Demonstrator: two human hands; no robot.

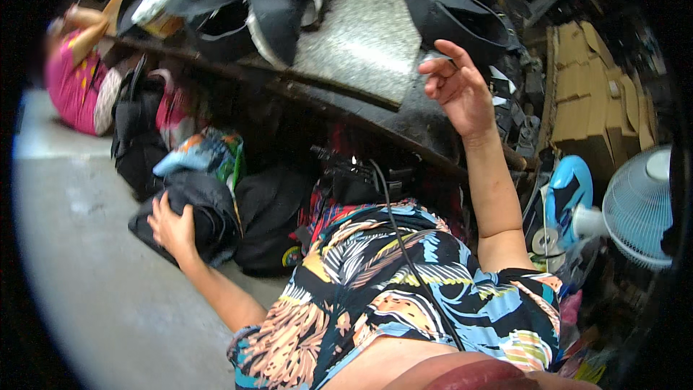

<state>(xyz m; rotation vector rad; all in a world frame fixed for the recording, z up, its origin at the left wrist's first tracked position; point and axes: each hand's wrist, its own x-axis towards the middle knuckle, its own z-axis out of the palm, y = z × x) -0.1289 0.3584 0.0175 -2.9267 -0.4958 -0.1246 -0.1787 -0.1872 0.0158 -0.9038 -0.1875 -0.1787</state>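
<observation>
My left hand (pixel 173 230) reaches out low at the left, its fingers spread over a black cloth item (pixel 213 206), perhaps a bag or a hat. Whether it presses on the cloth or just hovers over it is hard to tell. My right hand (pixel 460 97) is raised at the bench edge, palm showing and fingers loosely bent and apart, with nothing visible in it. Beside it lies a speckled grey stone slab (pixel 357 43). Black curved pieces (pixel 278 7) of sheet material overlap the slab's left side, and another black curved piece (pixel 462 25) lies just beyond my right hand.
Black bags (pixel 271 220) and a colourful bag (pixel 206 155) sit below the dark bench (pixel 339 105). At the far left is another person in a pink top (pixel 72 94). A white fan (pixel 642 206) and stacked cardboard (pixel 585 94) stand at the right.
</observation>
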